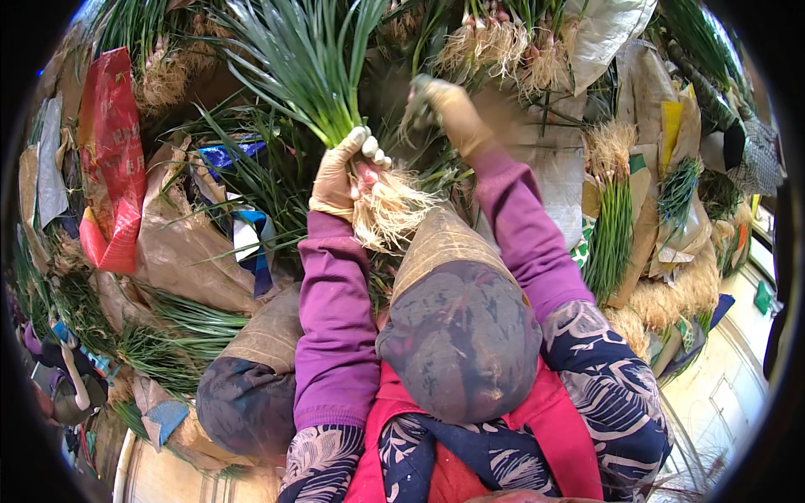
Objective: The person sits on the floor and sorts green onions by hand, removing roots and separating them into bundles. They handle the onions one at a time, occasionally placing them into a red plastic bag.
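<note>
My left hand [346, 170], in a thin glove with white fingertips, grips a bunch of green onions [333, 82] just above the pinkish bulbs. Their leaves fan out away from me and the pale roots [390, 207] hang toward my knee. My right hand [443, 107], gloved and blurred, is raised to the right of the bunch. A few thin stems or root strands show at its fingertips; whether they are held is unclear. Loose green leaves [277, 170] lie to the left of my left hand.
More rooted onion bunches lie at the top [490, 38] and right [610, 207]. A red plastic sack piece [116, 163] and brown sacking [188, 232] lie left. My covered knees [462, 339] are close below my hands. Another person [72, 377] sits at the far lower left.
</note>
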A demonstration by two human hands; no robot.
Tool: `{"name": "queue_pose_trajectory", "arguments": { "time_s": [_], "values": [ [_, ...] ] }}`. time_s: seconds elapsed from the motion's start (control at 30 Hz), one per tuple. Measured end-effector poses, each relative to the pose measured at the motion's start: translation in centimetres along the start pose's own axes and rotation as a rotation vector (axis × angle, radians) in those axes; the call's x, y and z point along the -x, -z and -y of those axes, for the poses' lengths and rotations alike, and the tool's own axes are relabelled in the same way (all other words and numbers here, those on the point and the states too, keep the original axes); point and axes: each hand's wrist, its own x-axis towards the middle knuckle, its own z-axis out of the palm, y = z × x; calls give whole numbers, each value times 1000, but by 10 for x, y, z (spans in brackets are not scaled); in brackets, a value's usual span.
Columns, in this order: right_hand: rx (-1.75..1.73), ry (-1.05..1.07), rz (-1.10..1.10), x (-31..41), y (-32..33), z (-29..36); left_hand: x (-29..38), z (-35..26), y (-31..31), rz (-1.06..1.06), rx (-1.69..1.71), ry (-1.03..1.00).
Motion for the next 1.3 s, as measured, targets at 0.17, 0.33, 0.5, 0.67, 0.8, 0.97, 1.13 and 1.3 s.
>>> {"name": "queue_pose_trajectory", "arguments": {
  "time_s": [0.17, 0.33, 0.5, 0.67, 0.8, 0.97, 1.13, 1.3],
  "values": [
    [987, -20, 614, 34, -2, 7, 21, -40, -9, 334, 53, -176],
    [701, -184, 60, -11, -13, -6, 19, -36, -7, 287, 46, -218],
    [1219, 487, 465, -30, -73, -74, 10, -34, -13, 151, -10, -248],
    [821, 757, 498, -25, -41, -23, 28, -52, -39, 136, -302, -434],
    [1207, 543, -528, -57, 48, 68, 22, -49, -49, 99, -344, -338],
    [1359, 101, -399, -55, 74, 105, -5, -19, -28, -37, -211, -194],
    [960, 586, -194, 18, 28, 66, -19, -7, -14, -215, -289, 49],
    [1063, 424, 163, 59, -19, 11, -23, 9, -12, -148, -324, -89]
  ]
}}
